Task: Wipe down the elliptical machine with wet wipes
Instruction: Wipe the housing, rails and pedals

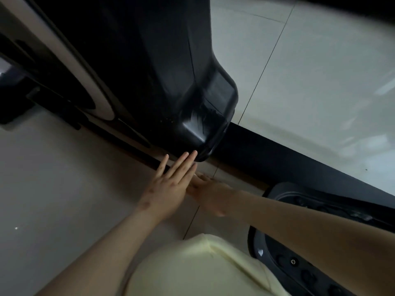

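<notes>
Mid-frame, your left hand (171,184), fingers straight and holding nothing visible, reaches the elliptical housing (192,92)'s low corner, likely steadying; your right hand (210,195)'s grip is hidden.

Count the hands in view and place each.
2. The left hand reaches with straight fingers to the corner of the black housing; the right hand lies beside it, fingers partly hidden.

Left hand (168,189) beside right hand (210,194), below housing (181,71)
</notes>
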